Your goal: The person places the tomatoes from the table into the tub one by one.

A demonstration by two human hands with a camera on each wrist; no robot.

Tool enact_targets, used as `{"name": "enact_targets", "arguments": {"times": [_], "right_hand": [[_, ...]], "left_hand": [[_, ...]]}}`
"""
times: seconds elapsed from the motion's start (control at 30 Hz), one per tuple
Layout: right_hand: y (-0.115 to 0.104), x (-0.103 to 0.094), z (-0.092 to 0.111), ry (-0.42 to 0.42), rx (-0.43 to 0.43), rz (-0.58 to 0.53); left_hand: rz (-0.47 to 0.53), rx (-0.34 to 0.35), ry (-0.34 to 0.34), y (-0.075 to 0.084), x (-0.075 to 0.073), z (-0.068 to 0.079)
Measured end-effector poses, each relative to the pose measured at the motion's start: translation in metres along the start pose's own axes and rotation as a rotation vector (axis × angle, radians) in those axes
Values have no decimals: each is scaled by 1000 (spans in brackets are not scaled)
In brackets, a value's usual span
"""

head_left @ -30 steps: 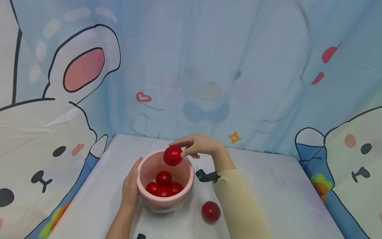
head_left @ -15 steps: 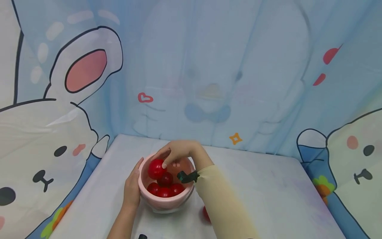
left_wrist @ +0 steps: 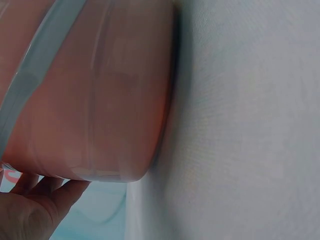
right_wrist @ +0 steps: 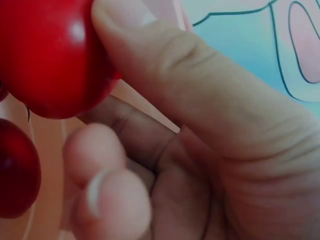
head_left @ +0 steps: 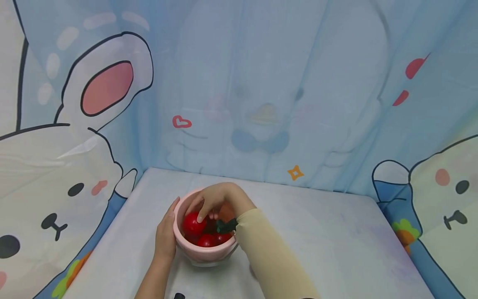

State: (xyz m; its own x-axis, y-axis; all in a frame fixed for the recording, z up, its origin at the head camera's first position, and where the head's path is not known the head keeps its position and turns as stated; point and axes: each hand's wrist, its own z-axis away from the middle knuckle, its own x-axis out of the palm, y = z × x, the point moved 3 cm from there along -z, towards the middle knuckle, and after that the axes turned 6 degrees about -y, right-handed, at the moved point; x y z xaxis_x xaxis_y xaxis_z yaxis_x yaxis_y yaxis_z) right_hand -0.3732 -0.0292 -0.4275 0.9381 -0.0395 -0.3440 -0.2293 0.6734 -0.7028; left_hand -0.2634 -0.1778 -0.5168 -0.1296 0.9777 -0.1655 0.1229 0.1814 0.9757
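A pink bowl [head_left: 203, 251] with a clear outer shell stands on the table. My left hand [head_left: 165, 234] rests along its left side with fingers fairly straight; in the left wrist view the fingers [left_wrist: 57, 192] touch its outer wall. My right hand [head_left: 216, 199] reaches inside the bowl and pinches a glossy red ball [head_left: 194, 223] between thumb and fingers, low against the left inner wall. In the right wrist view the thumb presses on that red ball [right_wrist: 55, 55]. Other red balls [head_left: 206, 240] lie below, partly hidden by the hand.
A white-covered table [head_left: 328, 241] spreads around the bowl. Behind it hangs a blue cartoon curtain [head_left: 272, 83]. The right sleeve [head_left: 272, 253] crosses the table and almost entirely hides something small beside its left edge. A black object [head_left: 179, 296] shows at the bottom edge.
My right hand has moved left and down into the bowl, carrying the red ball from above the rim. The sleeve has covered the loose ball on the table. The left hand stays put.
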Motion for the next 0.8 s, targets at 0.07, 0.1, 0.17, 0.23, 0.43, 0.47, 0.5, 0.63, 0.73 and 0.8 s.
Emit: {"name": "enact_targets", "arguments": {"times": [0.07,0.1,0.17,0.23,0.43,0.47,0.5,0.63,0.73,0.8], "right_hand": [[0,1,-1,-3,18,-7],[0,1,-1,-6,22,-8],[0,3,-3,-17,20,-7],[0,4,-4,-24,16,-5],[1,5,-6,-27,4,-17],[1,5,-6,-24,2,-18],[1,5,-6,-21,0,-21],[2,4,-4,-6,-20,-31],[2,4,-1,7,-39,-31],[1,3,2,18,-55,-20]], "left_hand": [[5,-1,2,0,0,0],[6,-1,3,1,0,0],[9,-2,4,1,-1,1],[6,-6,5,2,-1,1],[-1,-10,0,1,-1,1],[0,-10,0,1,-1,0],[1,-10,-1,1,-1,0],[10,-9,-8,-1,-1,0],[22,-14,-15,-1,-1,0],[28,-18,-17,-1,-1,0]]}}
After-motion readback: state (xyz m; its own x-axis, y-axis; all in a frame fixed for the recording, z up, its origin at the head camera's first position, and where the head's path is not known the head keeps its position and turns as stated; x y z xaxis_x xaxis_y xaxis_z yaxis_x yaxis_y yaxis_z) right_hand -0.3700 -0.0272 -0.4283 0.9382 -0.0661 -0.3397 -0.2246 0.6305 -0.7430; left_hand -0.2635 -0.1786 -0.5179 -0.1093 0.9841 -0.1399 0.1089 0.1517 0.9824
